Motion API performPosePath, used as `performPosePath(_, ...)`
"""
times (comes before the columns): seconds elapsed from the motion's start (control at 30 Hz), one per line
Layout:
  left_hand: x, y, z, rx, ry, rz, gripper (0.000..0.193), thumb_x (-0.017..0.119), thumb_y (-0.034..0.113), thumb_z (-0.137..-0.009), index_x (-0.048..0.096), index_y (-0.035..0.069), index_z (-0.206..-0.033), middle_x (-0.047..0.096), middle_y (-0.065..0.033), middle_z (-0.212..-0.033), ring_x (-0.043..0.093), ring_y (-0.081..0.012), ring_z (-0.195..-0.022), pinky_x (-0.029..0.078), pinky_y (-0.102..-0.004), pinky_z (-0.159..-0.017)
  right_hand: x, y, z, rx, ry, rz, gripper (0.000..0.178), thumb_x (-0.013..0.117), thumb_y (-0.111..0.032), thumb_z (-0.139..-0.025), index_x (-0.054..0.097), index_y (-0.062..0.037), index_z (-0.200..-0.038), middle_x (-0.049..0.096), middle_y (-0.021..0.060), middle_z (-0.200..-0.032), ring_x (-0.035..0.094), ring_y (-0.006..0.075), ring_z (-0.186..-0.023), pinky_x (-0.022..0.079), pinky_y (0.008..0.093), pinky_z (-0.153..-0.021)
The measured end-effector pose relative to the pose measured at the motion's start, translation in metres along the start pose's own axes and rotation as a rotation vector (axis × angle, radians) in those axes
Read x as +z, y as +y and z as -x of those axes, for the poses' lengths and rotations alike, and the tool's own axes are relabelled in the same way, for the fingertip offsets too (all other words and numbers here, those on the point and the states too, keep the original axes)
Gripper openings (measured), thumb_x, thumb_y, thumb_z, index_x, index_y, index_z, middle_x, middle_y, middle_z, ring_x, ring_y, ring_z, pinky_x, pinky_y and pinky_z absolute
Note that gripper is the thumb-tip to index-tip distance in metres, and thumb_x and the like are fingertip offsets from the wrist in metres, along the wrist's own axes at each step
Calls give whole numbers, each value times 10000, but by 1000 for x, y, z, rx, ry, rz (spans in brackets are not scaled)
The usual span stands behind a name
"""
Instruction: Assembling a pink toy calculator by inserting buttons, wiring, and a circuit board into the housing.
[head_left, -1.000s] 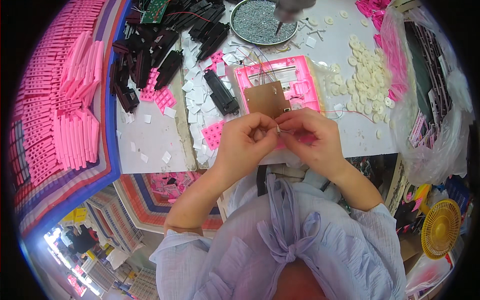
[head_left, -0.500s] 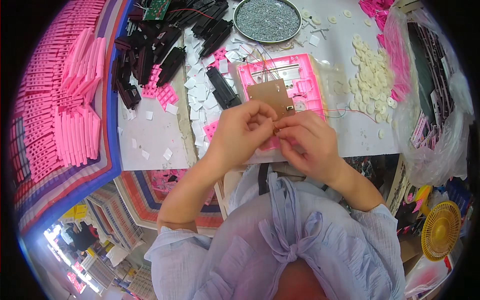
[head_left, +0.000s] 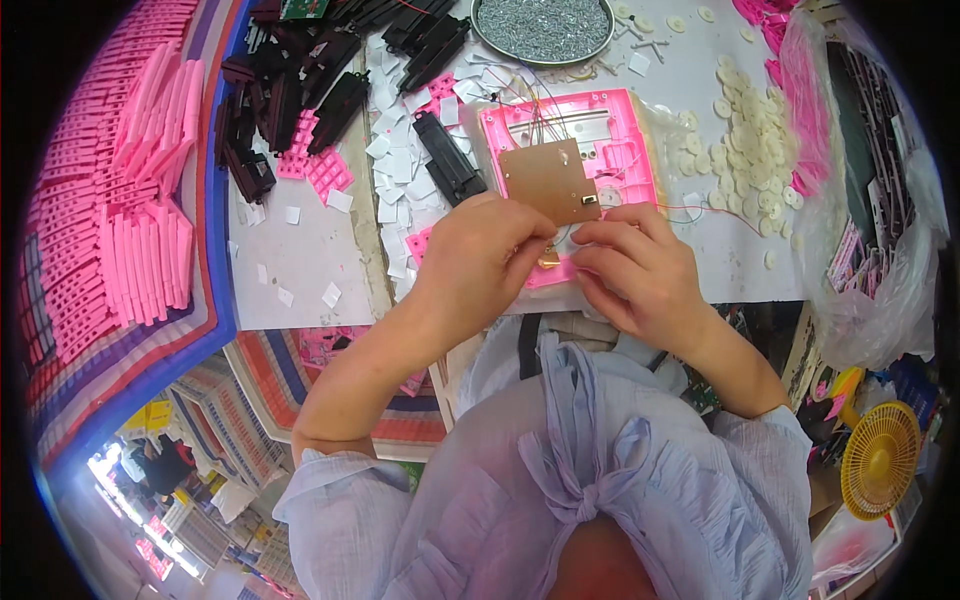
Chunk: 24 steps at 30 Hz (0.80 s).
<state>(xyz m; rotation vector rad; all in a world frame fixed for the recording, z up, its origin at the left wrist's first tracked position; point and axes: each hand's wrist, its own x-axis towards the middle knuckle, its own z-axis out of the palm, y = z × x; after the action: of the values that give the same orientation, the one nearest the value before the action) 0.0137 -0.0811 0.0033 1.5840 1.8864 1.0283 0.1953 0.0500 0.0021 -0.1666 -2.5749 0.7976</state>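
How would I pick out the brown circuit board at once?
On the white tabletop, find the open pink plastic casing near the front edge. The brown circuit board covers part of it. Its broad, roughly rectangular brown face sets it apart from the long, narrow black plastic housing to its left.

Glossy plastic casing (head_left: 641, 135); matt brown board (head_left: 545, 182); shiny metal dish (head_left: 548, 63).

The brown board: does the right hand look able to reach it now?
Probably yes: the right hand is near the lower right corner of the brown board, and nothing visible blocks the way.
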Motion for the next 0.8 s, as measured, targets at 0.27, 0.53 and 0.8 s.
performPosePath(0.27, 19, -12, 5, 231, 108, -153, 224, 765, -30, -702, 645, 57, -870, 618, -75, -799, 593, -284, -750, 473, -377, -642, 4, 1, 2, -42, -84, 24, 225, 755, -140, -752, 716, -80, -965, 627, 68, -997, 594, 290, -975, 522, 375, -799)
performPosePath(0.53, 15, -15, 0, 295, 102, -141, 268, 775, -18, -669, 640, 59, -887, 597, -72, -809, 590, -289, -758, 474, -376, -634, 7, 2, 2, -67, -84, 45, 259, 761, -146, -745, 725, -81, -994, 603, 49, -954, 570, 267, -906, 510, 368, -757)
performPosePath(0.8, 14, -18, 0, 300, 77, -127, 254, 770, -21, -668, 640, 60, -870, 600, -68, -819, 587, -289, -762, 479, -381, -640, 9, 2, 2, -34, -99, 19, 260, 766, -157, -750, 729, -81, -996, 600, 41, -944, 558, 255, -859, 510, 360, -728)
